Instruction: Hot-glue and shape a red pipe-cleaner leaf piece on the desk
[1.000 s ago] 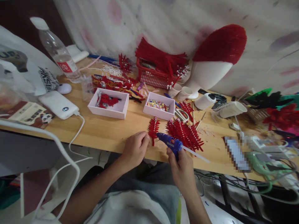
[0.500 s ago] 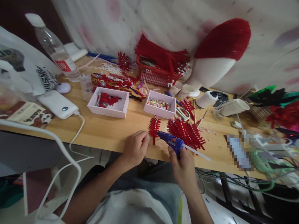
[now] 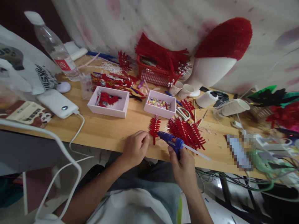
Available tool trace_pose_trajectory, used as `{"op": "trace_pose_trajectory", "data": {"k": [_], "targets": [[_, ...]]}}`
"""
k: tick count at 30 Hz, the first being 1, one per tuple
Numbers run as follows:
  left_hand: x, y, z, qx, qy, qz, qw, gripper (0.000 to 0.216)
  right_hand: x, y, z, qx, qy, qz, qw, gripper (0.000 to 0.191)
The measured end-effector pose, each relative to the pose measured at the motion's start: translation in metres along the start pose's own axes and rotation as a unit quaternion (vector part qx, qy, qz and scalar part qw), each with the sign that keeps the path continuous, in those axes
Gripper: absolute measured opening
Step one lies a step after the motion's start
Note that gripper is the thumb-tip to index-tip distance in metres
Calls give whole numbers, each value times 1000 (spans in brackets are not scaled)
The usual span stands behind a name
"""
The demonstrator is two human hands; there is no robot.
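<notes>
My right hand (image 3: 183, 166) grips a blue glue gun (image 3: 171, 140) at the table's front edge, a white glue stick poking out of its back. The gun's nozzle points left at the stem of a red feather-shaped ornament (image 3: 154, 125) lying on the wood. My left hand (image 3: 135, 147) is curled shut beside that stem, fingertips pinched at its lower end. Just right of the gun lies a pile of several similar red ornaments (image 3: 187, 132).
Two pink boxes, one with red pieces (image 3: 108, 101) and one with beads (image 3: 159, 104), sit mid-table. Behind are a red basket (image 3: 154, 74), paper cups (image 3: 184, 91), scissors (image 3: 182, 113) and a red-capped mannequin head (image 3: 217, 59). A bottle (image 3: 54, 46), power bank (image 3: 57, 104) and cables lie left.
Both hands and the glue gun stay in nearly the same place; only the view has shifted slightly.
</notes>
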State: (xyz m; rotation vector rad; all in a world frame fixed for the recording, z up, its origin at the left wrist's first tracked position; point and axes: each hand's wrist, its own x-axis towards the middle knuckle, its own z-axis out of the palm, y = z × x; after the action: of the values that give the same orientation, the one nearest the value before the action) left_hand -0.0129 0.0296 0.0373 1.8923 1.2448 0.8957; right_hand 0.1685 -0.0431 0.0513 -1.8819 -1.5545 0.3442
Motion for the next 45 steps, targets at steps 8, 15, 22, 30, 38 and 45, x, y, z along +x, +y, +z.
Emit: {"op": "trace_pose_trajectory", "data": {"k": [8, 15, 22, 30, 38, 45], "targets": [[-1, -1, 1, 36, 4, 26, 999, 27, 0, -2, -3, 7, 2, 5, 1000, 32], [-3, -3, 8, 90, -14, 35, 995, 19, 0, -4, -4, 15, -13, 17, 1000, 33], [-5, -7, 15, 147, -24, 52, 988, 22, -2, -3, -5, 21, -10, 21, 1000, 34], [-5, -6, 14, 160, -36, 59, 985, 23, -1, -3, -4, 25, -8, 20, 999, 35], [-4, -3, 12, 181, -55, 37, 981, 19, -5, -8, -14, 63, 11, 52, 997, 38], [-5, -5, 15, 169, -30, 46, 984, 20, -10, 1, -5, 29, 136, 88, 986, 36]]}}
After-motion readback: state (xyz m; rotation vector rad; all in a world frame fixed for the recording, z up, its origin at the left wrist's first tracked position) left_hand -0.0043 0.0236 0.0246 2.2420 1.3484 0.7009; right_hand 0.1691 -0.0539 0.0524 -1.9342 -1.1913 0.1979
